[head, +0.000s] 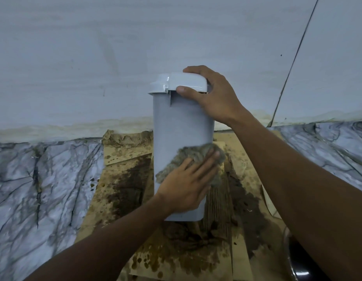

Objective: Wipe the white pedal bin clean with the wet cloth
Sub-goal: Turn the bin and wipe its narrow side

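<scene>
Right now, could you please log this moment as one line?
wiping | left hand presses cloth on pedal bin | right hand grips lid

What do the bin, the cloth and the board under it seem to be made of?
The bin: probably plastic, smooth matte body, glossy lid catching highlights. The cloth: fuzzy grey fabric, maybe microfibre. The board: tan cardboard or thin wood, hard to tell, darkly stained.

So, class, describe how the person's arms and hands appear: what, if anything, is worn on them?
The left forearm and right forearm are bare, no sleeves in view. The left hand and right hand wear no gloves; no ring, watch or bracelet shows.
</scene>
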Demonstrator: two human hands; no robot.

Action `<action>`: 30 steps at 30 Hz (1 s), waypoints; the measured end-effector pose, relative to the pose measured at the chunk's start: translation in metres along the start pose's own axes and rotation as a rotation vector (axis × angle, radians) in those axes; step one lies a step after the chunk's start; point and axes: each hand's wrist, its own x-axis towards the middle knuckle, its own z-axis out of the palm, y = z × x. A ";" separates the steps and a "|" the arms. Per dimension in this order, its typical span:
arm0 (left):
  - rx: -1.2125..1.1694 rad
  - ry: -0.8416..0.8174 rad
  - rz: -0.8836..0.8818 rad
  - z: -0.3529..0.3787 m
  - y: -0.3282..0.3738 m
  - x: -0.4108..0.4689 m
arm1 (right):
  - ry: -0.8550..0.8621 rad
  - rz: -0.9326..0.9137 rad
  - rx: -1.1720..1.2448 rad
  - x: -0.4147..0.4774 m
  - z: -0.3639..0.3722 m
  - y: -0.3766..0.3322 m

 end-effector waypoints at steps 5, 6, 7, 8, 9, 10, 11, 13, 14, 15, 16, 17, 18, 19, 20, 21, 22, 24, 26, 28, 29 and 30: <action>0.031 -0.126 0.218 0.022 0.004 -0.038 | 0.000 -0.010 0.008 -0.002 -0.002 0.000; 0.019 -0.104 0.201 0.019 -0.002 -0.036 | -0.002 -0.008 0.007 -0.002 -0.001 0.000; -0.001 -0.066 0.149 0.012 -0.009 -0.030 | -0.004 -0.006 0.007 -0.001 -0.001 0.000; -0.021 -0.021 0.075 0.004 -0.019 -0.022 | -0.003 -0.004 0.010 -0.001 0.000 0.000; -0.030 0.027 -0.009 -0.006 -0.028 -0.012 | 0.001 -0.003 0.015 0.000 -0.001 0.000; -0.024 0.068 -0.088 -0.016 -0.038 -0.001 | 0.007 -0.002 0.018 0.000 -0.002 0.000; -0.007 0.105 -0.156 -0.026 -0.046 0.007 | 0.010 -0.002 0.015 0.000 -0.002 0.000; 0.031 0.176 -0.241 -0.035 -0.052 0.015 | 0.008 -0.015 -0.010 -0.001 -0.003 0.001; 0.044 0.201 -0.251 -0.034 -0.050 0.014 | 0.005 -0.022 -0.019 -0.001 -0.002 0.002; 0.053 0.210 -0.244 -0.030 -0.046 0.011 | 0.004 -0.022 -0.021 -0.002 -0.002 0.003; 0.058 0.202 -0.224 -0.023 -0.040 0.004 | 0.006 -0.017 -0.016 -0.002 -0.003 0.003; 0.059 0.181 -0.191 -0.013 -0.033 -0.004 | 0.008 -0.007 -0.010 -0.002 -0.004 0.004; 0.060 0.152 -0.144 -0.002 -0.026 -0.015 | 0.008 0.005 -0.004 -0.001 -0.005 0.004; 0.069 0.117 -0.082 0.009 -0.018 -0.027 | 0.008 0.014 0.003 -0.001 -0.006 0.004; 0.081 0.082 -0.012 0.020 -0.012 -0.039 | 0.009 0.020 0.010 -0.002 -0.007 0.004; 0.088 0.046 0.057 0.030 -0.006 -0.052 | 0.010 0.023 0.016 -0.002 -0.008 0.004; 0.087 0.011 0.120 0.038 -0.001 -0.063 | 0.011 0.024 0.018 -0.002 -0.008 0.004; 0.083 -0.047 0.214 0.046 0.003 -0.078 | 0.018 0.020 0.007 -0.003 -0.007 0.003; 0.064 -0.033 0.215 0.042 -0.003 -0.074 | 0.030 0.022 0.008 -0.002 -0.004 0.003; 0.026 0.039 0.070 0.026 -0.015 -0.053 | 0.045 0.029 0.030 -0.002 -0.003 0.003; 0.015 0.083 -0.036 0.016 -0.022 -0.040 | 0.047 0.030 0.036 -0.001 -0.002 0.003; 0.017 0.130 -0.136 0.005 -0.026 -0.028 | 0.047 0.028 0.033 -0.001 -0.001 0.003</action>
